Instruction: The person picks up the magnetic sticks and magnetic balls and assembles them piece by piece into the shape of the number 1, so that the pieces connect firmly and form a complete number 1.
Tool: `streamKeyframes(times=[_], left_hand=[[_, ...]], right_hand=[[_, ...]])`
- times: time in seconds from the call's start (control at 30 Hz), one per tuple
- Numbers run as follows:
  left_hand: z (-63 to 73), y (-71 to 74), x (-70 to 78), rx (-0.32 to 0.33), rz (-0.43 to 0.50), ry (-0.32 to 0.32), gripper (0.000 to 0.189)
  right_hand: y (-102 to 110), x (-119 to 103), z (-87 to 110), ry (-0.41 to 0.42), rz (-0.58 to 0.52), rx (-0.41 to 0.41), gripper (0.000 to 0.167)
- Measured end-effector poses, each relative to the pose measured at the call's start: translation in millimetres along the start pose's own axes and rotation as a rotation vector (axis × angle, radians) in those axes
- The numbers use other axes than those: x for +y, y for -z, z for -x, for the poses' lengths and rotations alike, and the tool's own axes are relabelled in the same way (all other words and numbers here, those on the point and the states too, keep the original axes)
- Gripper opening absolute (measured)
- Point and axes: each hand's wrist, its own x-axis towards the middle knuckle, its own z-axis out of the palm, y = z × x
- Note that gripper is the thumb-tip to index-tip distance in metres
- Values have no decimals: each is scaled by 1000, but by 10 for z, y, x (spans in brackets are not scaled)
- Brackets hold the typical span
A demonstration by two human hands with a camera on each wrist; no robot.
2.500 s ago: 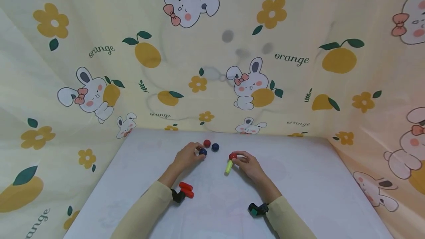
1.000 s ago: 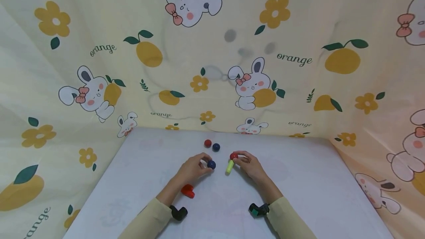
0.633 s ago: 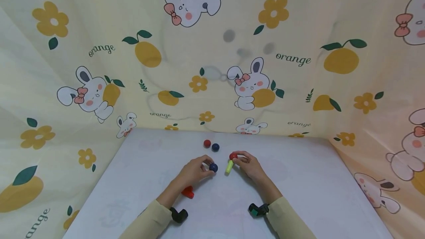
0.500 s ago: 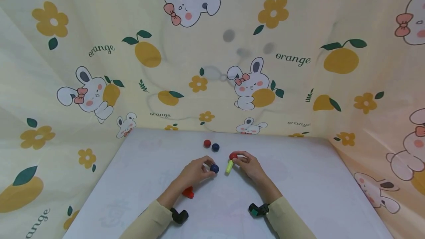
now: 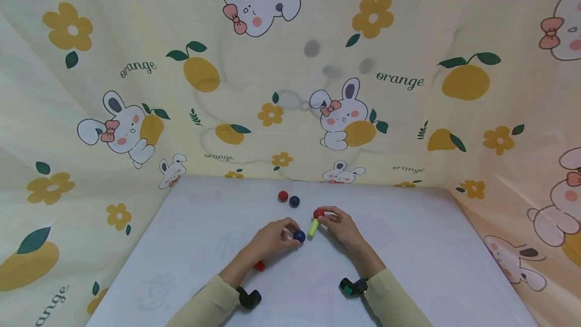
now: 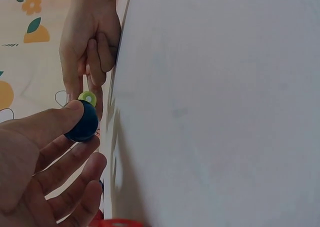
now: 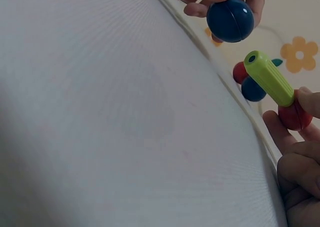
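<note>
My left hand point(image 5: 271, 238) pinches a dark blue ball point(image 5: 299, 236) between thumb and fingers. Just right of it, my right hand point(image 5: 340, 227) holds a red ball point(image 7: 295, 117) in its fingertips. A ribbed yellow-green rod point(image 7: 270, 77) sticks out from that red ball, its free end showing a small hole. In the right wrist view the blue ball hangs near this free end, with a gap between them. From the left wrist the blue ball overlaps the rod's round end point(image 6: 88, 98).
On the white table point(image 5: 390, 246), a second red ball point(image 5: 283, 196) and a second blue ball point(image 5: 294, 201) sit side by side toward the back. Red rods point(image 5: 259, 266) lie partly hidden under my left forearm. A patterned cloth point(image 5: 254, 64) rises behind the table.
My left hand has carried the blue ball from beside the back balls toward me and rightward, closer to the yellow-green rod. The right hand has stayed nearly still with the red ball and rod.
</note>
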Motion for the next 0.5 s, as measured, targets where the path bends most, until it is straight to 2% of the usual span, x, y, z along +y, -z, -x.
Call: streamKeyframes(times=[0.5], left_hand=[[-27, -103, 5, -34, 5, -30, 32]], right_hand=[[13, 19, -16, 15, -19, -7, 40]])
